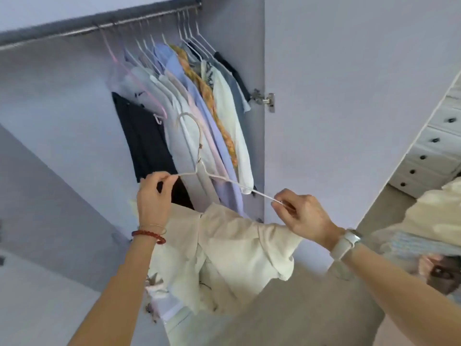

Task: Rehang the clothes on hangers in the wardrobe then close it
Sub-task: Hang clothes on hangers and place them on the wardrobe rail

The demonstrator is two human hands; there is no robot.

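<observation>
Head view: left hand (153,196) and right hand (303,216) each pinch one end of a thin white wire hanger (199,168), held level below the metal wardrobe rail (99,28). Cream fabric garment (237,250) droops beneath, probably being threaded on.

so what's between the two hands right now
In the head view, the white wire hanger spans from the left hand to the right hand, each pinching one end; a cream garment hangs below.

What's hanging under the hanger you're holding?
A cream garment droops below the white hanger, held at each end by the left hand and right hand. Its folds hide the wardrobe floor.
</observation>
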